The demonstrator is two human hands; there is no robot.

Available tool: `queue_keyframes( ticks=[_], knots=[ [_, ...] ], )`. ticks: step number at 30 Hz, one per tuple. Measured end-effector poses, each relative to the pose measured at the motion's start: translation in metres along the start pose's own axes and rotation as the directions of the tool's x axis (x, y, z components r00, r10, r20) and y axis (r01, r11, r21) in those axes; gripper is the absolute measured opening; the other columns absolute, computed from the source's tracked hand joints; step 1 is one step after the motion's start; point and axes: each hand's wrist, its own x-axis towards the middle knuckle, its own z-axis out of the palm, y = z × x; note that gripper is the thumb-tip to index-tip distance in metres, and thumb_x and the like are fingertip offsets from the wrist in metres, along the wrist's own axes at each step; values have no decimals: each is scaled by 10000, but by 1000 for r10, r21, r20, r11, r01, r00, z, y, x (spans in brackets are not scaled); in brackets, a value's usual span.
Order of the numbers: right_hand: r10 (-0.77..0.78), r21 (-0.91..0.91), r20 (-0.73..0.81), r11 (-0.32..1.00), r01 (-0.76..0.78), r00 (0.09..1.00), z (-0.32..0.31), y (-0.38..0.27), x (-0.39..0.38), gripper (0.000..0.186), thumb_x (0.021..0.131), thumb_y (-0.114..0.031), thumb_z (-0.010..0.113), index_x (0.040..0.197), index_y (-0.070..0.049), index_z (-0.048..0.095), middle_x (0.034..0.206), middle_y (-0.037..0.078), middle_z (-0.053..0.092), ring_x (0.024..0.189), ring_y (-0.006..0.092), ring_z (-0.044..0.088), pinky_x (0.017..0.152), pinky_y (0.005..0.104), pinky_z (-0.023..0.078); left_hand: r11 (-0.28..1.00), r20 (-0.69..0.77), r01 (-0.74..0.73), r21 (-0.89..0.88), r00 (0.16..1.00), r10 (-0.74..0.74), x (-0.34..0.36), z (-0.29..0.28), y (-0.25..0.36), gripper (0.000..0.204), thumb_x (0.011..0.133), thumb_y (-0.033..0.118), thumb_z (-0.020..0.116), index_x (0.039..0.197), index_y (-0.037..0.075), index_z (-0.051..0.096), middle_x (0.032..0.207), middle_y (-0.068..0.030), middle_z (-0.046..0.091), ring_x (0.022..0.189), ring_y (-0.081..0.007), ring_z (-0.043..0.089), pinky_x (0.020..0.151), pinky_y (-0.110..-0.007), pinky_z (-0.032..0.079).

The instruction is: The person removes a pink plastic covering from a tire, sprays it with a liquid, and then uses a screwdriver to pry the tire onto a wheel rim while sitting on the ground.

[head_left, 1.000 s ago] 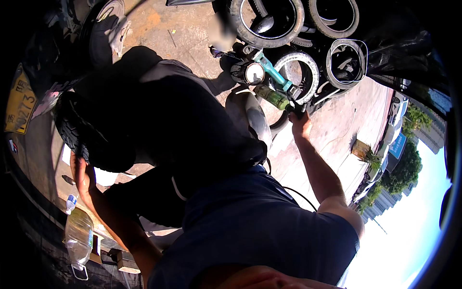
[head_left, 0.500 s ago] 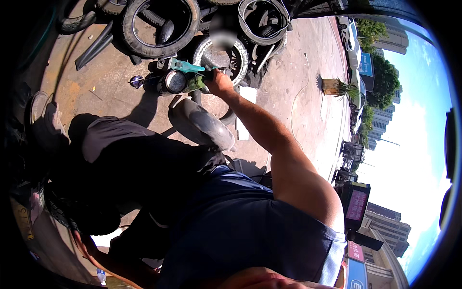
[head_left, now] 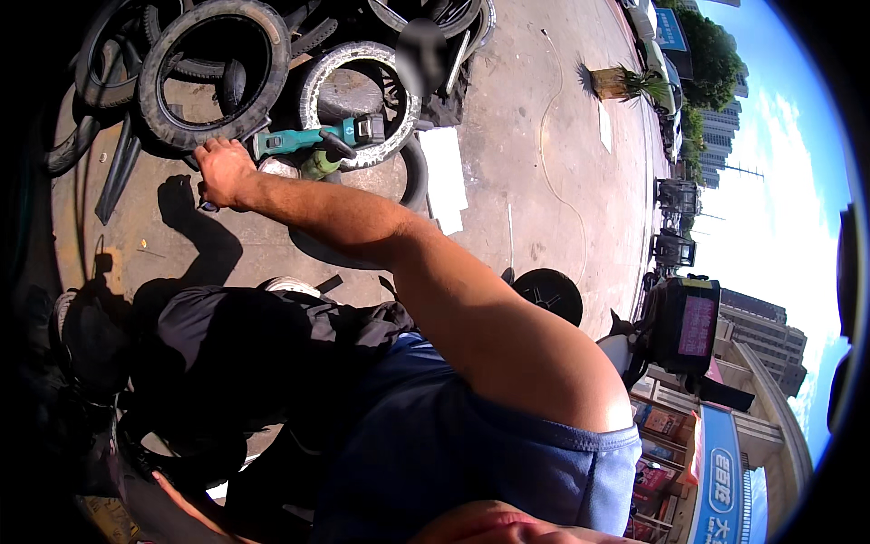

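My right hand [head_left: 225, 170] reaches out on the bare arm, low over the ground beside a worn black tyre [head_left: 272, 54]. Its fingers curl downward, and a small dark bluish thing [head_left: 209, 207] shows at their tips, too covered to name. Just right of the hand lies a teal cordless power tool [head_left: 294, 141] with a black battery, against a white-rimmed wheel [head_left: 314, 91]. A green object [head_left: 319, 166] sits under the tool, partly behind my forearm. At the lower left, in shadow, my left hand [head_left: 172, 490] is beside a black tyre [head_left: 136, 458]; its fingers are hidden.
Several loose tyres and rubber strips [head_left: 116, 172] lie at the far left. White sheets [head_left: 442, 177] lie on the concrete right of the wheel. A thin hose [head_left: 546, 154] crosses the ground. A planter [head_left: 609, 83], a parked scooter [head_left: 671, 335] and vehicles stand at right.
My right hand has let go of the teal power tool and moved left to the small bluish thing. The view has shifted; my left hand stays by the tyre.
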Motion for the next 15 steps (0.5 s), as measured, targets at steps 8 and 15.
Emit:
queue_keyframes(
  ticks=[8,15],
  knots=[
    [46,-288,-44,956,-57,998,86,0,70,764,783,-339,762,1434,-43,495,1338,164,552,1307,337,474,1109,484,354,693,32,515,-504,813,-581,4,-32,18,674,928,538,701,1302,-18,626,1208,-93,656,1076,-199,621,933,-326,492],
    [99,-279,-180,949,-147,979,94,1,114,968,745,-469,838,1491,-49,386,1380,163,501,1333,336,437,1110,486,334,665,-230,609,-431,639,-734,-46,-40,17,854,879,692,640,1395,17,550,1169,-97,654,905,-193,655,602,-301,506]
  ],
)
